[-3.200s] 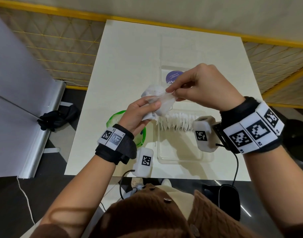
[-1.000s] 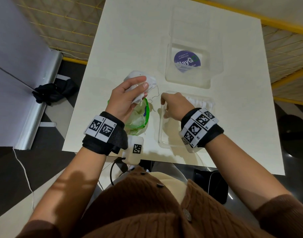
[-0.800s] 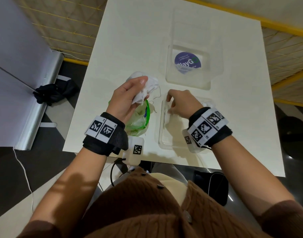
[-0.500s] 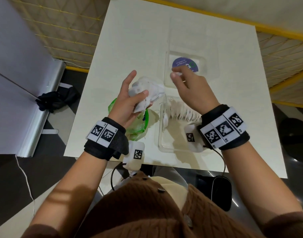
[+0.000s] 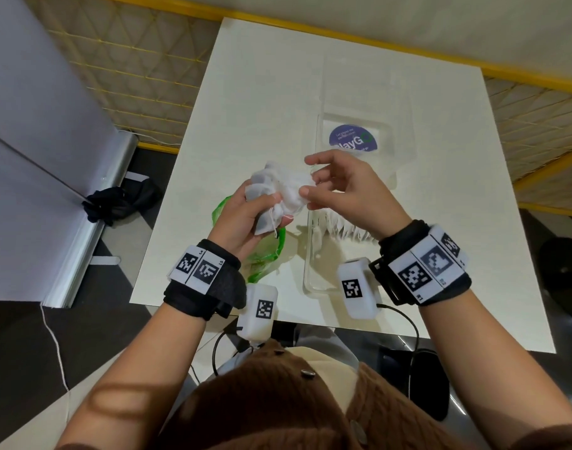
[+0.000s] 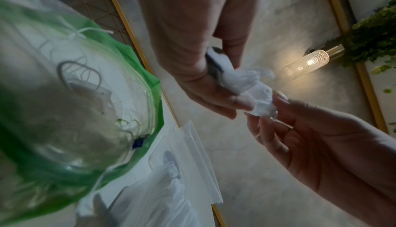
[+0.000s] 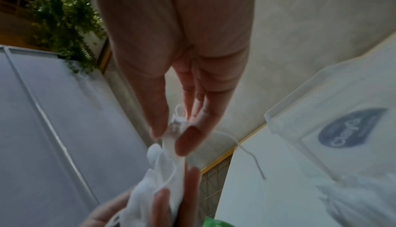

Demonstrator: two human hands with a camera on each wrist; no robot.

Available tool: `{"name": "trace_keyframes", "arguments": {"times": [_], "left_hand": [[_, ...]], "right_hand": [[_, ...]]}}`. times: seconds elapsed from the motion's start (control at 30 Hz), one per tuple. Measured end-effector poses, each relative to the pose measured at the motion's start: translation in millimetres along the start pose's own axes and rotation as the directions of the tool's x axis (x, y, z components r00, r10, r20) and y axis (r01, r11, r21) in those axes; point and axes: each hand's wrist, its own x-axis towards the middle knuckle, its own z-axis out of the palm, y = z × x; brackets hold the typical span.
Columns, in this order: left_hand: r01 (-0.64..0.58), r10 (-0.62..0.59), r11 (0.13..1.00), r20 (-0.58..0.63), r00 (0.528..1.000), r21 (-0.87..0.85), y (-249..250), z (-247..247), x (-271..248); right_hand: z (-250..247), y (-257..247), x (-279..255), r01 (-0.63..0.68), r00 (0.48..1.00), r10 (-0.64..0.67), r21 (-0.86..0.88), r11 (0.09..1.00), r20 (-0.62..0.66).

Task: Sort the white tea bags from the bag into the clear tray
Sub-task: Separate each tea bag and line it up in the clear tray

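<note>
My left hand (image 5: pixel 261 207) grips a bunch of white tea bags (image 5: pixel 279 185) above the table, just left of the clear tray (image 5: pixel 312 271). My right hand (image 5: pixel 310 185) reaches in from the right and pinches one tea bag (image 6: pixel 261 107) at the edge of the bunch between thumb and fingertips (image 7: pixel 186 139). A loose string (image 7: pixel 250 154) trails from it. A row of tea bags (image 5: pixel 346 227) stands in the tray, partly hidden by my right wrist. The green-rimmed plastic bag (image 5: pixel 265 254) lies under my left hand.
A second clear container with a purple sticker (image 5: pixel 352 141) sits behind the tray. The white table (image 5: pixel 261 92) ends close to my body. A grey panel (image 5: pixel 34 157) and a black cloth (image 5: pixel 115 203) are on the floor to the left.
The right hand left the tray, swung up over the sticker container, then came back to the bunch and pinched a tea bag. The left hand lifted the bunch slightly.
</note>
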Motion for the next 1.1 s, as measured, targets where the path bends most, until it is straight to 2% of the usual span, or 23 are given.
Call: {"name": "trace_keyframes", "arguments": {"times": [0.1, 0.33, 0.5, 0.67, 0.83, 0.9, 1.0, 1.1], "left_hand": [[-0.003, 0.003, 0.999, -0.006, 1.000, -0.048, 0, -1, -3], [-0.036, 0.036, 0.999, 0.035, 0.999, -0.018, -2, 3, -4], [0.002, 0.006, 0.984, 0.049, 0.999, -0.177, -4, 2, -5], [0.015, 0.005, 0.975, 0.089, 0.996, -0.222, -4, 2, -3], [0.042, -0.039, 0.982, 0.019, 0.999, -0.186, -3, 6, -2], [0.091, -0.095, 0.964, -0.005, 0.995, -0.251, -1, 7, -2], [0.191, -0.176, 0.890, 0.074, 0.982, -0.415, 8, 3, -5], [0.203, -0.185, 0.884, 0.083, 0.979, -0.422, 13, -2, -6]], "right_hand": [[2, 0, 0, -0.054, 0.997, 0.049, 0.076, 0.996, 0.056], [5, -6, -3, 0.077, 0.995, -0.077, 0.006, 0.997, 0.071], [-1, -15, -2, 0.190, 0.981, -0.192, -0.087, 0.978, -0.020], [-3, -16, 0, 0.202, 0.978, -0.205, -0.109, 0.973, -0.021], [-3, -13, 0, 0.180, 0.984, -0.175, -0.173, 0.968, 0.043], [-4, -13, 1, 0.186, 0.982, -0.183, -0.168, 0.968, 0.038], [-7, -12, 1, 0.184, 0.982, -0.187, -0.139, 0.973, -0.008], [-10, -10, 1, 0.185, 0.980, -0.192, -0.115, 0.976, -0.057]]}}
